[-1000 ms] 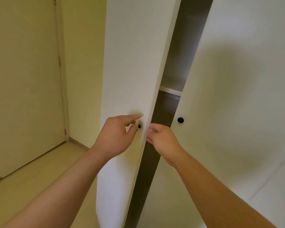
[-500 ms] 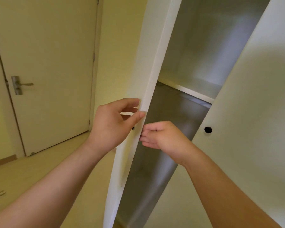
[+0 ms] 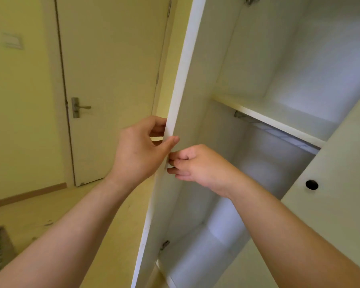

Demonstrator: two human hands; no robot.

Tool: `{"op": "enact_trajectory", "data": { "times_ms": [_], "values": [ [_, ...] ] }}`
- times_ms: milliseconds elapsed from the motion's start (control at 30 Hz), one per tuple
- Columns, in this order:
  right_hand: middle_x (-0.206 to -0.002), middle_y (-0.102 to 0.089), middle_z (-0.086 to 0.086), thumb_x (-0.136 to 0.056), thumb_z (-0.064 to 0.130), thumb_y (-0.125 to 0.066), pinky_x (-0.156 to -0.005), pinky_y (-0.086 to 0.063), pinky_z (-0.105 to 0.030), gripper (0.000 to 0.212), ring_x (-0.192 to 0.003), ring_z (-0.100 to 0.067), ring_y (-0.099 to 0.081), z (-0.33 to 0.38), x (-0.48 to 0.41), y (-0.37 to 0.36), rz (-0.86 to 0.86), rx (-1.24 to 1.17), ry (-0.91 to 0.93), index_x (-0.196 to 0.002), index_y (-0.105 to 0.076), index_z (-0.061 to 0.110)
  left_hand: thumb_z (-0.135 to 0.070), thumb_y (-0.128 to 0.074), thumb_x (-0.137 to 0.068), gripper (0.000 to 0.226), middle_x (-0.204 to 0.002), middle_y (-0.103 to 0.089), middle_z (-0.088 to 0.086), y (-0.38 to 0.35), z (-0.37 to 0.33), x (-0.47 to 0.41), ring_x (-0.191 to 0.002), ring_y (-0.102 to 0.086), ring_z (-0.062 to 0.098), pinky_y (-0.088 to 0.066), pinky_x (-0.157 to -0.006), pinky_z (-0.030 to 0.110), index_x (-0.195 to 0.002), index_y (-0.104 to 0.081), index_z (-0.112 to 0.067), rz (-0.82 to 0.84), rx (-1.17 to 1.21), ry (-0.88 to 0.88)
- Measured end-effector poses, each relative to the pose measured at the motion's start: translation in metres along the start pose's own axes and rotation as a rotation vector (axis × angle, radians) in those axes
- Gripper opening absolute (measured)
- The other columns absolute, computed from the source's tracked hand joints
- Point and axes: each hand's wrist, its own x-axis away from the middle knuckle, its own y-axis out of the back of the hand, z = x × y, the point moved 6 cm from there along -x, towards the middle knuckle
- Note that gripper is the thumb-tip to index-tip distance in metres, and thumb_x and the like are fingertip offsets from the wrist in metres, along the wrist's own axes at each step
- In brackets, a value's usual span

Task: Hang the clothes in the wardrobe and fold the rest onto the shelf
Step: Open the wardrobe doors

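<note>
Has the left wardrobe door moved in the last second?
Yes. The left door, gripped by the left hand, has swung further open, away from the right door; the gap between them is wider, now showing the shelf.

Yellow walls (image 3: 19, 121) flank a closed door (image 3: 112, 59) (metal lever handle (image 3: 80, 107)).
</note>
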Motion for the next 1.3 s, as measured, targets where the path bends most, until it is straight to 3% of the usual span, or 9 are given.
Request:
{"op": "enact_trajectory", "data": {
  "times_ms": [200,333,467,667,833,967,1100,1200,1300],
  "values": [
    [-0.117,-0.067,-0.002,-0.104,0.009,-0.044,-0.107,-0.047,-0.035,0.023,-0.117,-0.017,-0.062,0.016,-0.045,-0.038,0.046,-0.116,0.010,-0.101,-0.065,0.017,-0.020,-0.076,-0.086,0.019,-0.090,-0.069,-0.023,0.039,0.036,-0.023,-0.087,-0.066,-0.012,-0.050,-0.078,0.008,-0.101,-0.066,-0.027,-0.058,-0.013,0.098],
    [-0.138,-0.054,-0.012,-0.102,0.003,-0.043,-0.112,-0.040,-0.044,0.020,-0.131,-0.031,-0.051,0.028,-0.079,-0.057,0.029,-0.112,0.045,-0.115,-0.058,0.001,-0.021,-0.073,-0.089,0.017,-0.084,-0.065,-0.026,0.059,0.063,-0.046,-0.076,-0.062,-0.018,-0.045,-0.071,0.002,-0.101,-0.062,-0.027,-0.089,-0.030,0.145],
    [-0.141,-0.041,-0.031,-0.099,0.001,-0.043,-0.112,-0.029,-0.062,0.017,-0.132,-0.048,-0.036,0.040,-0.107,-0.078,0.003,-0.114,0.013,-0.115,-0.048,-0.001,-0.020,-0.072,-0.091,0.026,-0.097,-0.074,-0.007,0.072,0.094,-0.070,-0.091,-0.069,0.000,-0.054,-0.087,0.020,-0.114,-0.066,-0.011,-0.109,-0.008,0.176],
    [-0.137,-0.049,-0.031,-0.099,0.002,-0.043,-0.110,-0.033,-0.061,0.020,-0.129,-0.046,-0.045,0.046,-0.144,-0.094,-0.041,-0.103,0.029,-0.116,-0.051,-0.002,-0.018,-0.070,-0.092,0.030,-0.105,-0.074,0.001,0.081,0.124,-0.097,-0.101,-0.069,0.014,-0.053,-0.097,0.039,-0.120,-0.064,-0.009,-0.140,0.029,0.229],
    [-0.097,-0.060,0.018,-0.100,0.011,-0.048,-0.113,-0.040,-0.042,0.033,-0.117,-0.016,-0.058,0.046,-0.163,-0.100,-0.047,-0.114,0.075,-0.131,-0.058,0.017,-0.016,-0.067,-0.094,0.029,-0.107,-0.073,0.000,0.082,0.136,-0.106,-0.103,-0.068,0.011,-0.053,-0.097,0.034,-0.122,-0.063,-0.010,-0.183,0.020,0.231],
    [-0.108,-0.056,0.027,-0.100,0.008,-0.046,-0.116,-0.035,-0.039,0.046,-0.128,-0.012,-0.051,0.049,-0.161,-0.098,0.012,-0.116,0.100,-0.145,-0.046,0.016,-0.014,-0.067,-0.094,0.020,-0.097,-0.072,-0.011,0.081,0.137,-0.107,-0.093,-0.067,-0.002,-0.053,-0.087,0.021,-0.113,-0.065,-0.015,-0.214,0.008,0.215],
    [-0.155,-0.039,0.007,-0.102,0.007,-0.044,-0.122,-0.025,-0.035,0.059,-0.143,-0.006,-0.033,0.034,-0.150,-0.083,0.082,-0.096,0.091,-0.156,-0.023,0.014,-0.020,-0.075,-0.087,0.025,-0.091,-0.067,-0.017,0.084,0.118,-0.095,-0.084,-0.063,-0.008,-0.051,-0.082,0.010,-0.111,-0.068,-0.015,-0.382,-0.135,0.168],
    [-0.150,-0.047,0.006,-0.103,0.015,-0.045,-0.119,-0.031,-0.034,0.054,-0.137,-0.006,-0.043,0.010,-0.142,-0.058,0.002,-0.046,0.108,-0.154,-0.031,0.015,-0.018,-0.075,-0.086,0.027,-0.098,-0.066,-0.013,0.072,0.083,-0.073,-0.088,-0.060,-0.001,-0.042,-0.083,0.004,-0.111,-0.067,-0.013,-0.526,-0.282,-0.063],
    [-0.140,-0.058,0.008,-0.101,0.026,-0.049,-0.112,-0.040,-0.033,0.047,-0.128,-0.008,-0.053,-0.015,-0.124,-0.023,-0.101,0.018,0.118,-0.148,-0.045,0.021,-0.015,-0.072,-0.088,0.016,-0.093,-0.068,-0.010,0.027,0.053,-0.058,-0.084,-0.060,0.000,-0.042,-0.081,0.006,-0.103,-0.069,-0.011,-0.452,-0.241,-0.222]
  ]
}}
